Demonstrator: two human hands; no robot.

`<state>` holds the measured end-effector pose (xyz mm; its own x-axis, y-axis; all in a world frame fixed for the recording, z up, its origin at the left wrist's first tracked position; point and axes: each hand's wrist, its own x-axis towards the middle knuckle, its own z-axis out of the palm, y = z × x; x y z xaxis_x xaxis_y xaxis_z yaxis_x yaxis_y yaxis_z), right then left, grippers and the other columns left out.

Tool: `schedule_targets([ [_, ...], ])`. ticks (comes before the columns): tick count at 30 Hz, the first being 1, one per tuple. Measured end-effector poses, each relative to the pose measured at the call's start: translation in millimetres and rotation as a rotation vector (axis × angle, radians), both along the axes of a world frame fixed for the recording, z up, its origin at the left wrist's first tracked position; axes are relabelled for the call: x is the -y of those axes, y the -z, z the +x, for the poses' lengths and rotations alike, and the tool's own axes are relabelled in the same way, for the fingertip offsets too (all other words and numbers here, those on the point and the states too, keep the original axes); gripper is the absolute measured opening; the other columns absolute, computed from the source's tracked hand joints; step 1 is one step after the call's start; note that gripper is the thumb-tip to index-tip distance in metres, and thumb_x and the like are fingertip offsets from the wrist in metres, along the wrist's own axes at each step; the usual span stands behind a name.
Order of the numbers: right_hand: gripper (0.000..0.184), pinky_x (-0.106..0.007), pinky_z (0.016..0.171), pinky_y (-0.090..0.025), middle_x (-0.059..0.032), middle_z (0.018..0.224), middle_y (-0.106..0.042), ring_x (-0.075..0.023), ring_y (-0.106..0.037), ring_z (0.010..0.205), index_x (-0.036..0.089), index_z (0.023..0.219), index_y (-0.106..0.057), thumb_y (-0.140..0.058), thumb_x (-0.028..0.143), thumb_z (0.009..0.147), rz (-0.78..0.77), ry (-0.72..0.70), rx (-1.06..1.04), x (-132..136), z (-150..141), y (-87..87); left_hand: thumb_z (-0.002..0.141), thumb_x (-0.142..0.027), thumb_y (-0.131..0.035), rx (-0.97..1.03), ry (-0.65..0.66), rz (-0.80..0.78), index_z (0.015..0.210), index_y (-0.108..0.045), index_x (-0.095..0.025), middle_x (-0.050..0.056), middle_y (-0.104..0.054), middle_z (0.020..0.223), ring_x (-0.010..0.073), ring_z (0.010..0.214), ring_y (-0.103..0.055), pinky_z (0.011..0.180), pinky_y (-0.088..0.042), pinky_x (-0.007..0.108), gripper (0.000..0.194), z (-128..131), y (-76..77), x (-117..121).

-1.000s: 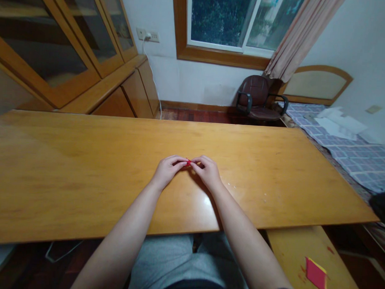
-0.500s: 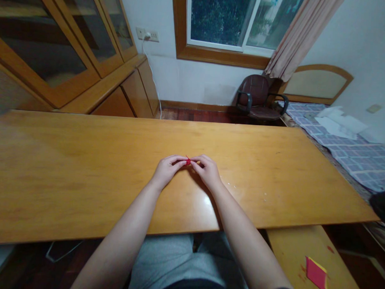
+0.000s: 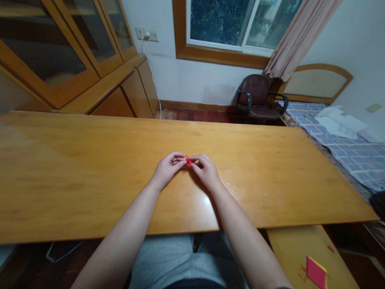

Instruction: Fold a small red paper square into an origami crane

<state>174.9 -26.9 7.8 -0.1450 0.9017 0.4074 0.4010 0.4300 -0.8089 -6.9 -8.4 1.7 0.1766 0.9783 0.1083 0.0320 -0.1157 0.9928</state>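
Observation:
Between my two hands, just above the middle of the wooden table (image 3: pixel 93 166), is a small red folded paper piece (image 3: pixel 188 162) with pointed bits sticking up and out. My left hand (image 3: pixel 168 170) pinches its left side between thumb and fingertips. On the other side, my right hand (image 3: pixel 206 170) grips it between thumb and forefinger. The fingertips partly cover the piece, so its full shape cannot be made out.
Red and yellow paper sheets (image 3: pixel 316 273) lie on a lower wooden surface (image 3: pixel 290 245) at my right. Small pale specks (image 3: pixel 264 196) dot the table right of my arm. Beyond the far edge stand an office chair (image 3: pixel 257 96), a cabinet (image 3: pixel 112 95) and a bed (image 3: pixel 344 145).
The red paper piece shows more of itself now, with its points spread wider between the fingers. My fingers have shifted slightly around it; both arms stay in place.

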Motion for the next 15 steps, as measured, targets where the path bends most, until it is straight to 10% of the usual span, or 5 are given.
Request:
schedule_targets([
  [15,0.015,-0.027,0.066,-0.048,-0.0015,0.089,-0.068,-0.0131,-0.055,0.065,0.02,0.098,-0.063,-0.064,0.022,0.083,-0.073,0.064,-0.06,-2.9,-1.7,6.6,0.083,-0.035,-0.064,-0.317,-0.073,0.217,0.091,-0.073,-0.019,0.006,-0.074,0.091,0.0193,0.083,-0.069,0.081,-0.055,0.032,0.02,-2.3,-4.7,2.7],
])
